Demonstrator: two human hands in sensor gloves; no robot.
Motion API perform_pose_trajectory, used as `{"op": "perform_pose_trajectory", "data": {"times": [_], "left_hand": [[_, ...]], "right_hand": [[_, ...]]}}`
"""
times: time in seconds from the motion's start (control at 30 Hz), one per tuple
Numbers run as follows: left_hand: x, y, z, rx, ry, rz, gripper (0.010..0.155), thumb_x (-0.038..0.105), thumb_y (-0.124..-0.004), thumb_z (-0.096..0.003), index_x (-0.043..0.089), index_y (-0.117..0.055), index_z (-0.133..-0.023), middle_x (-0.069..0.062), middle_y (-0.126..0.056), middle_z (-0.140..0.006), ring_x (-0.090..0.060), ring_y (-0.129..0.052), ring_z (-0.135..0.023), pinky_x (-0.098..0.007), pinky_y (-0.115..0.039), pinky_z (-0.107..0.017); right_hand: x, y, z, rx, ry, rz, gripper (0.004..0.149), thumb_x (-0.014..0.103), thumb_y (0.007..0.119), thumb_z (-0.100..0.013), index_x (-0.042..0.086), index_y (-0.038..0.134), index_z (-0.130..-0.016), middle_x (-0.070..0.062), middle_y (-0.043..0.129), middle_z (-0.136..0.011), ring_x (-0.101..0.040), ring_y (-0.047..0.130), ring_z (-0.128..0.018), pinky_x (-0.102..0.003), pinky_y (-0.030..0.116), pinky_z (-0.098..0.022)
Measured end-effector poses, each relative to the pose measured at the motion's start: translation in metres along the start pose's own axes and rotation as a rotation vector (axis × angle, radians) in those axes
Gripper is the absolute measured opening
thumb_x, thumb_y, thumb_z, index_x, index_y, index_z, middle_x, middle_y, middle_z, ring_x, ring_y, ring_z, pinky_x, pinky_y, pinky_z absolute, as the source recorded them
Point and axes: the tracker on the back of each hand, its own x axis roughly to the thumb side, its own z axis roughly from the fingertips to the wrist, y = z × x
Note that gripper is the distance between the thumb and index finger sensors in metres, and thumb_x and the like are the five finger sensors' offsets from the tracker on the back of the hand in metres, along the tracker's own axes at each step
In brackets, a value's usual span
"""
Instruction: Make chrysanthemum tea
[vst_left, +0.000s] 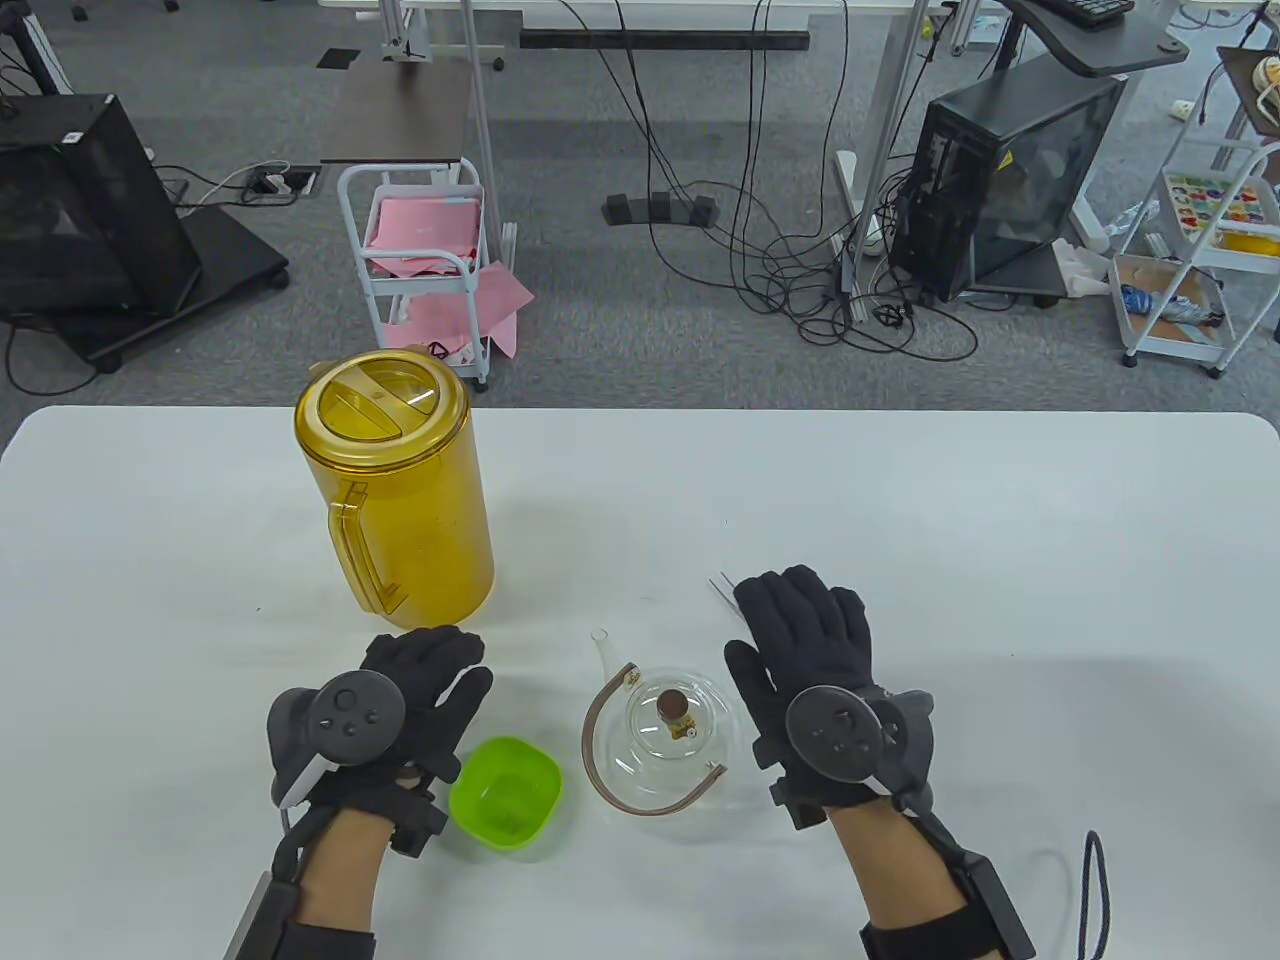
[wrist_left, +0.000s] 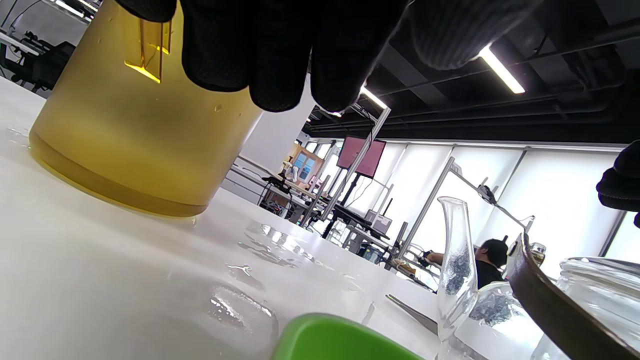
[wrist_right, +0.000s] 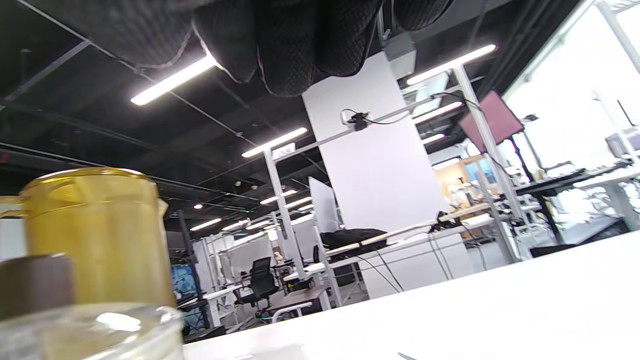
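A tall amber pitcher (vst_left: 395, 483) with its lid on stands at the back left of the white table (vst_left: 1000, 520); it fills the upper left of the left wrist view (wrist_left: 135, 135) and shows at the left of the right wrist view (wrist_right: 95, 235). A glass teapot (vst_left: 667, 730) with a brown knob on its lid and a folded-down handle sits near the front centre, its spout (wrist_left: 456, 260) pointing away. A small green bowl (vst_left: 505, 792) lies left of it. My left hand (vst_left: 425, 690) hovers open beside the bowl. My right hand (vst_left: 800, 625) is open just right of the teapot, holding nothing.
Metal tweezers (vst_left: 722, 590) lie on the table, partly hidden under my right fingers. Water puddles (wrist_left: 250, 280) spread between the pitcher and the bowl. Beyond the far table edge are a cart with pink cloth (vst_left: 425, 250), cables and computer towers.
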Motion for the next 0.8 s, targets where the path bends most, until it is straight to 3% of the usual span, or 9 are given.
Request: {"op": "perform_pose_trajectory", "data": {"times": [0.4, 0.8], "left_hand": [[0.0, 0.0, 0.001, -0.006, 0.0, 0.001, 0.058, 0.058, -0.071, -0.0568, 0.023, -0.078, -0.103, -0.013, -0.08, -0.111, -0.045, -0.07, -0.102, -0.067, -0.044, -0.077], [-0.001, 0.001, 0.001, -0.004, 0.007, 0.006, 0.059, 0.059, -0.071, -0.0567, 0.023, -0.076, -0.104, -0.012, -0.079, -0.112, -0.045, -0.069, -0.103, -0.067, -0.043, -0.078]], "right_hand": [[-0.064, 0.011, -0.006, 0.096, 0.232, -0.015, 0.067, 0.058, 0.065, -0.056, 0.031, 0.048, -0.115, 0.0, 0.051, -0.12, -0.034, 0.047, -0.118, -0.064, 0.037, -0.082], [-0.09, 0.037, -0.003, 0.219, 0.328, 0.013, 0.067, 0.058, 0.066, -0.056, 0.03, 0.049, -0.115, 0.0, 0.051, -0.12, -0.036, 0.046, -0.118, -0.064, 0.037, -0.082]]}}
